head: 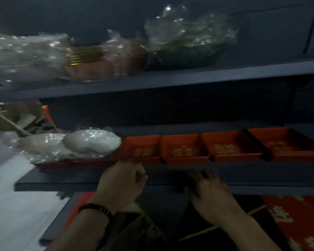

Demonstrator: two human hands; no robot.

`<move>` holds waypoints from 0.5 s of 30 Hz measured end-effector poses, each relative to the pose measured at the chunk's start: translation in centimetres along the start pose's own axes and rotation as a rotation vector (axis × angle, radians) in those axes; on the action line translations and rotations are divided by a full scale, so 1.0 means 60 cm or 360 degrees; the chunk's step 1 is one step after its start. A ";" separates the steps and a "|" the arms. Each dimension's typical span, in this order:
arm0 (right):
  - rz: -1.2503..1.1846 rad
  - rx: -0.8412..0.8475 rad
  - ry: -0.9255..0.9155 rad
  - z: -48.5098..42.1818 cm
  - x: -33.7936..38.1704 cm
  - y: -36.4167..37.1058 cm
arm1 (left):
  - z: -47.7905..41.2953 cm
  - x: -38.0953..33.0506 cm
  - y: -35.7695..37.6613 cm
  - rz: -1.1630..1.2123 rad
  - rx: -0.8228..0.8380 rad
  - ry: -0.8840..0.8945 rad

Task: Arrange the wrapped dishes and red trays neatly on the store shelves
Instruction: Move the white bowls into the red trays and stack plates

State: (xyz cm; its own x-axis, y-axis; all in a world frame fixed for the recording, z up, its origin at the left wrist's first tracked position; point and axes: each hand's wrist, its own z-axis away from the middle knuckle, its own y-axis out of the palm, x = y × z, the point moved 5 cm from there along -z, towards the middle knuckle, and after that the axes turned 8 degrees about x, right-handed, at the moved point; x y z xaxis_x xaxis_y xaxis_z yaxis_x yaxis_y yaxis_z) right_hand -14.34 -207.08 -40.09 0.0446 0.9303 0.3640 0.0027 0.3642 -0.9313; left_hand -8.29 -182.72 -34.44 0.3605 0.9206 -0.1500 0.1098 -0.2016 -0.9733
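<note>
Middle shelf point(98, 179): four rectangular red trays point(183, 148) in a row. Plastic, ribbed walls, gold print inside, neighbouring rims touching or nearly so. A fifth red edge shows under the wrapped dishes point(91, 142) at the left end; they're white and rounded under crinkly clear film. There's a bare strip of shelf in front of the trays. My left hand point(120, 180) is curled at the front rim of the leftmost open tray; too blurred to tell if it grips. My right hand point(208, 192) rests on the shelf front, fingers loose, holding nothing. Top shelf point(188, 78): three film-wrapped bundles, blurred.
</note>
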 end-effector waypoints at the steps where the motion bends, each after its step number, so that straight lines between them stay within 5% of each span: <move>1: -0.0041 0.0046 -0.0033 -0.005 0.029 0.011 | 0.008 0.028 -0.007 0.0019 -0.0024 -0.0046; 15: 0.0074 0.0115 -0.0431 -0.154 0.352 0.060 | 0.071 0.280 -0.013 0.0216 -0.0242 -0.0677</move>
State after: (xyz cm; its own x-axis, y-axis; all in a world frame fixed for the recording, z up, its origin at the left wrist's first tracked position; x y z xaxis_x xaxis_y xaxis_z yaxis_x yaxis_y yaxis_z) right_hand -4.17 -186.49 -35.89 -0.2253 0.9202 0.3200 -0.0646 0.3137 -0.9473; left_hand -6.28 -165.68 -36.95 -0.0268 0.9314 -0.3629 0.2335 -0.3472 -0.9083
